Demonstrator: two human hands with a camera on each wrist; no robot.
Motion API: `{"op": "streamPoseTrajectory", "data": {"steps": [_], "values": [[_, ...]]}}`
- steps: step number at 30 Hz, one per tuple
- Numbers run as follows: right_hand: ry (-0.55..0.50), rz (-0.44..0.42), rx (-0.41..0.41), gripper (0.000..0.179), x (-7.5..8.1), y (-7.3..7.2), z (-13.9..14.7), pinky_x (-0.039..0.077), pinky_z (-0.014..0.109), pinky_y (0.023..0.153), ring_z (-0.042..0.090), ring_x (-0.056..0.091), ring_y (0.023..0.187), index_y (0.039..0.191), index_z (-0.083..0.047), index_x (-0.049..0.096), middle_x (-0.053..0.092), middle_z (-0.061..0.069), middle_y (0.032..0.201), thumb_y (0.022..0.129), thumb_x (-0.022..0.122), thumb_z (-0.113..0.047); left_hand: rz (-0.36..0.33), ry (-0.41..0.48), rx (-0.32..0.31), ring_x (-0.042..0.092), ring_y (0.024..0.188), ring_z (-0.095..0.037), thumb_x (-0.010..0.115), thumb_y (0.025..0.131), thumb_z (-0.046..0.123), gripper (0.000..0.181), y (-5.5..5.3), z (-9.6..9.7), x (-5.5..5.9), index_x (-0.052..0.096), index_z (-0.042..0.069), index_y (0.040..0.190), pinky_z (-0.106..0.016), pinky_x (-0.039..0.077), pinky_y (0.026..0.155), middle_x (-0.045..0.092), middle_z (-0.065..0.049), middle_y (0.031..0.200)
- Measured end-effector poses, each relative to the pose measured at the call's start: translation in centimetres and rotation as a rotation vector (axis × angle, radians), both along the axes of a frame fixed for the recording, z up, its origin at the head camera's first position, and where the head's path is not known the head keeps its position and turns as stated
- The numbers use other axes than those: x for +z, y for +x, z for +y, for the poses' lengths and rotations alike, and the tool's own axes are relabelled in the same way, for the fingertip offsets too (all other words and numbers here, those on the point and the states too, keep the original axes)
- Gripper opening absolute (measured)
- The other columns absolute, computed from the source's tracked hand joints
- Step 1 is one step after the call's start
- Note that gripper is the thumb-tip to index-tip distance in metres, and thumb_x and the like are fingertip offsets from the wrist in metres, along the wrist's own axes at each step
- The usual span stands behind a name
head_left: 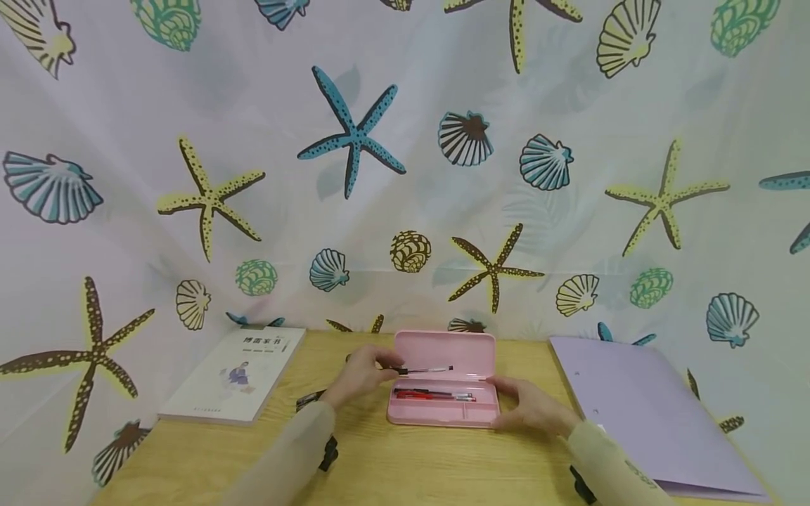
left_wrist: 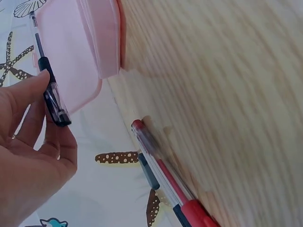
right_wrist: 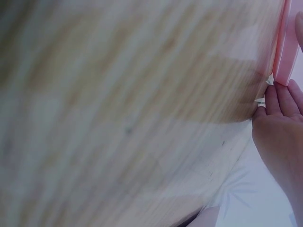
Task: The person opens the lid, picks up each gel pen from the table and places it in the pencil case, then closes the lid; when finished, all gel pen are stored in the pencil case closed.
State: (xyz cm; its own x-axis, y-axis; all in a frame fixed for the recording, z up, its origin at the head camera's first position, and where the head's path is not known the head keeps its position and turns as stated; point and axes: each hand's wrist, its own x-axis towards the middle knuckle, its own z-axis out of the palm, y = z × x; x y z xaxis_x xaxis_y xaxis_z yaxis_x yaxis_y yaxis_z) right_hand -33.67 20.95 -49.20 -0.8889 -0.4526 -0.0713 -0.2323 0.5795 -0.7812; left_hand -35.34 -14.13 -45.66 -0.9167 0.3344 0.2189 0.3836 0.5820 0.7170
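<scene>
A pink pencil case (head_left: 443,414) lies on the table with its lid (head_left: 443,348) raised at the back. Inside its long compartment are a red pen (head_left: 411,396) and at least one dark pen beside it. My left hand (head_left: 362,376) pinches a black pen (left_wrist: 53,97) between thumb and fingers, its clear end reaching across the front of the lid. At the case's right end, my right hand (head_left: 528,406) holds it, thumb near the front corner and fingers by the back one. The right wrist view shows those fingertips (right_wrist: 284,97) touching the pink case.
More pens lie on the table left of the case, including a red-capped pen (left_wrist: 163,172) below my left hand. A white book (head_left: 234,376) lies at the left. To the right is a purple folder (head_left: 652,414). A patterned curtain (head_left: 405,176) hangs behind the wooden table (head_left: 405,464).
</scene>
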Motion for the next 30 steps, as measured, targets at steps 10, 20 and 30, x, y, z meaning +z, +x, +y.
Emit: {"op": "streamPoseTrajectory", "data": {"steps": [10, 20, 30], "values": [[-0.022, 0.008, 0.035, 0.083, 0.2, 0.2, 0.2, 0.014, 0.058, 0.118, 0.038, 0.027, 0.146, 0.148, -0.007, 0.042, 0.038, 0.018, 0.154, 0.078, 0.083, -0.023, -0.026, -0.014, -0.033, 0.060, 0.084, -0.012, 0.071, 0.084, 0.001, 0.017, -0.9, 1.7, -0.7, 0.078, 0.009, 0.097, -0.029, 0.050, 0.075, 0.074, -0.001, 0.095], [-0.007, -0.035, -0.005, 0.085, -0.2, 0.3, 0.0, 0.013, 0.058, 0.118, 0.037, 0.026, 0.146, 0.148, -0.011, 0.043, 0.038, 0.015, 0.155, 0.075, 0.085, -0.026, -0.046, -0.036, -0.089, 0.064, 0.088, -0.016, 0.067, 0.084, -0.006, 0.019, -1.2, 3.5, -1.7, 0.077, 0.005, 0.097, -0.037, 0.054, 0.082, 0.074, -0.006, 0.096], [-0.005, -0.002, 0.002, 0.086, -0.2, 0.1, 0.2, 0.014, 0.057, 0.118, 0.037, 0.026, 0.146, 0.148, -0.009, 0.042, 0.036, 0.016, 0.156, 0.076, 0.085, -0.026, -0.029, -0.140, -0.065, 0.062, 0.081, -0.011, 0.071, 0.083, -0.003, 0.016, -2.1, 4.5, -2.1, 0.078, 0.009, 0.090, -0.036, 0.054, 0.082, 0.074, 0.000, 0.088]]}}
